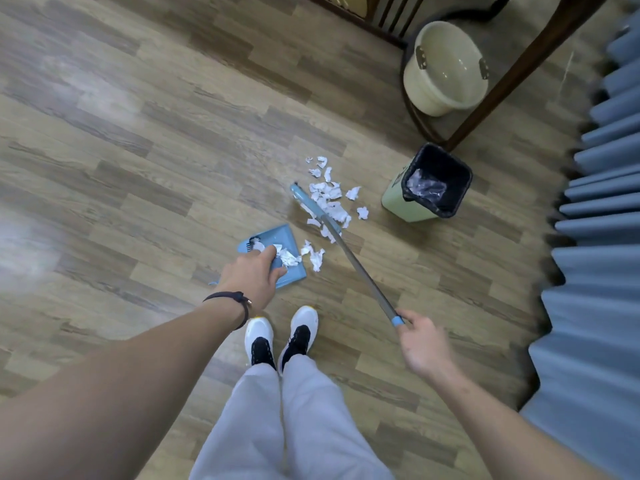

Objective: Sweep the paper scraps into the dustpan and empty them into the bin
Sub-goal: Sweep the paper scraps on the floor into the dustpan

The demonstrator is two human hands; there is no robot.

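White paper scraps (pixel 329 195) lie scattered on the wooden floor, left of a pale green bin (pixel 429 183) with a black liner. A blue dustpan (pixel 296 275) sits on the floor with a few scraps inside; two more lie just off its right edge. My left hand (pixel 254 275) is closed on the dustpan's handle, which it hides. My right hand (pixel 420 341) grips the end of a long broom handle (pixel 360 271); the blue broom head (pixel 308 202) rests among the scraps beyond the pan.
A cream bucket (pixel 446 69) stands behind the bin under dark wooden chair legs (pixel 512 77). Grey-blue pleated curtain (pixel 599 237) runs along the right side. My two white shoes (pixel 280 337) stand just behind the dustpan.
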